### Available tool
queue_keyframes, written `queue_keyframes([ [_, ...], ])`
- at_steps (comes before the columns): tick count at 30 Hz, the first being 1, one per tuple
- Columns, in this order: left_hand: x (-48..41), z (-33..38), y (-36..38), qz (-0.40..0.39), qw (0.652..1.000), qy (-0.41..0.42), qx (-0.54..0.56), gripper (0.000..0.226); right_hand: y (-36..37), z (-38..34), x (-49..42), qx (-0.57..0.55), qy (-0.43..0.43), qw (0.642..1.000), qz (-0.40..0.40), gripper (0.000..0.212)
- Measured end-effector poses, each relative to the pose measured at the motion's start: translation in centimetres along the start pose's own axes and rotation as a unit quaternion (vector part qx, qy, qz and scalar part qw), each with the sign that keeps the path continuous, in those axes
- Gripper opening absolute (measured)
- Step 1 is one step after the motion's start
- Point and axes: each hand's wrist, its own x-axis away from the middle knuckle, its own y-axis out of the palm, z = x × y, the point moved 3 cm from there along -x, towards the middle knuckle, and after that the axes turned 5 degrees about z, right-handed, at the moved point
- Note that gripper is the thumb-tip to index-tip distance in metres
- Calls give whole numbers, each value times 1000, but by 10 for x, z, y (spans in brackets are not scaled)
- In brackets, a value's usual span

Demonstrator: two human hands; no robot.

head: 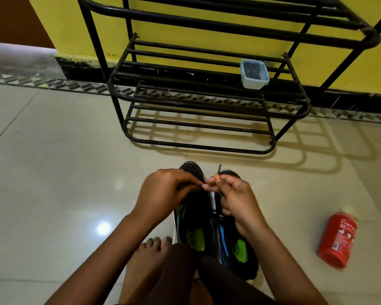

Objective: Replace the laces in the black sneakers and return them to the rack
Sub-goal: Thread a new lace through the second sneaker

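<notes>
Black lace [219, 169]: pinched between thumb and forefinger of right hand [235, 199], other fingers curled in below. A short free end sticks up past the fingertips. Left hand [163, 192] meets it fingertip to fingertip, fingers bent, tips closed together on what looks like the same lace. The strand there is thin and partly hidden, so the exact hold is unclear. Both hands are clamped, neither spread.

Hands sit directly over the black sneakers [194, 219], above their front halves. The pair stands side by side and touching, upright on the floor [53, 172], toes pointing to the rack [207, 148]. Blue side stripes, white sole edge, green insoles showing in the openings. A loose run of lace crosses the eyelet area under the right hand.

Heels are against the person's knees, in dark fabric, at the lower edge of view. A bare foot [154, 245] rests on the floor just left of the left sneaker.

The rack is black metal tubing with barred shelves, standing against the yellow wall [185, 29]. Its lowest front rail is near the sneaker toes, not touching. A pale blue lidded container [254, 73] sits upright at the right end of the middle shelf.

A red bottle [337, 238] lies on its side on the floor, well right of the sneakers, with white lettering on the label.
</notes>
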Motion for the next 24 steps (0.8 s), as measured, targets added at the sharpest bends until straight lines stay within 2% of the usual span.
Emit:
queue_keyframes([
  [3,-5,7,4,-2,999,32,-31,17,7,0,0,15,22,999,-39,26],
  [5,-2,-2,4,7,1000,-4,-6,14,0,0,-2,-21,34,999,-8,27],
  [9,5,-29,-6,49,991,-110,55,16,-43,1,-10,-95,-6,980,173,24],
  [13,14,-53,-27,105,977,-184,27,12,-93,14,-18,-212,-21,909,358,29],
  [15,15,-56,-31,109,974,-196,16,11,-101,19,-17,-149,-64,902,400,30],
  [17,12,-48,-29,94,980,-177,21,10,-90,15,-14,28,-132,922,363,27],
  [19,8,-34,-23,65,988,-139,27,10,-65,8,-11,149,-166,938,264,18],
  [22,0,-12,-10,29,998,-62,14,10,-16,-2,-2,98,-147,983,57,20],
  [24,-5,-2,-2,21,999,-33,2,9,5,-2,4,65,-112,991,-19,23],
])
